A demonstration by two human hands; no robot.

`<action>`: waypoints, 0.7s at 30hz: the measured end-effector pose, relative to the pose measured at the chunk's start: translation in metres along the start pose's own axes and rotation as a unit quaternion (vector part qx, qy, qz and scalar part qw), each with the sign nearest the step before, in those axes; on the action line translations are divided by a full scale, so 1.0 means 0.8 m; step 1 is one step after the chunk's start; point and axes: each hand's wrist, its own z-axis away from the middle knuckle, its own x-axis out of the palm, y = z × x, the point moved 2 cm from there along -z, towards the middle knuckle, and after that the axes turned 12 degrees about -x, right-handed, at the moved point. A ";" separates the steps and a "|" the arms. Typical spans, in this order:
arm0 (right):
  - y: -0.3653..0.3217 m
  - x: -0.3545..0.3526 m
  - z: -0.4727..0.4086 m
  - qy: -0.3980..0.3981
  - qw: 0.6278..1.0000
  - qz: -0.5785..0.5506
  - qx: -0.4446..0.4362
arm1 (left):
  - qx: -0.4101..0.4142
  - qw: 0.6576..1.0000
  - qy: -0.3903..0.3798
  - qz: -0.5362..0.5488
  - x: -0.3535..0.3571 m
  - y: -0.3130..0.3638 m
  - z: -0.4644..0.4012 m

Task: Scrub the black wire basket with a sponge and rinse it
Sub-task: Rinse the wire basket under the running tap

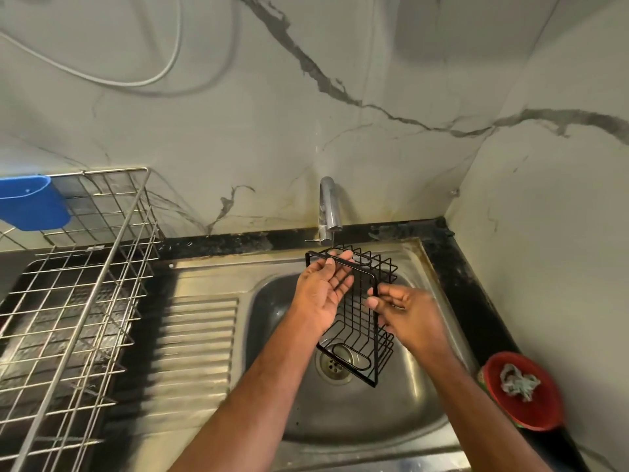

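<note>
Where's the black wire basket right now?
The black wire basket is held over the sink bowl below the tap, between the left hand and right hand.

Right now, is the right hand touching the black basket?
Touching. The head view shows the right hand pinching the black basket by its rim over the sink.

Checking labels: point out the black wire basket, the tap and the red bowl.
black wire basket point(357, 335): head view, on its wire floor.
tap point(328, 206): head view, on the spout.
red bowl point(544, 408): head view, on its inner wall.
</note>
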 end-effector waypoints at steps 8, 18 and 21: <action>0.015 0.007 -0.019 -0.002 0.997 0.067 -0.042 | 0.019 0.999 0.012 0.031 -0.005 0.005 0.016; 0.027 0.027 -0.034 0.039 0.997 0.051 -0.034 | 0.024 0.999 0.004 0.025 -0.017 -0.005 0.039; 0.030 0.033 -0.033 0.060 0.994 0.077 -0.052 | 0.035 0.992 0.033 -0.120 -0.022 0.007 0.044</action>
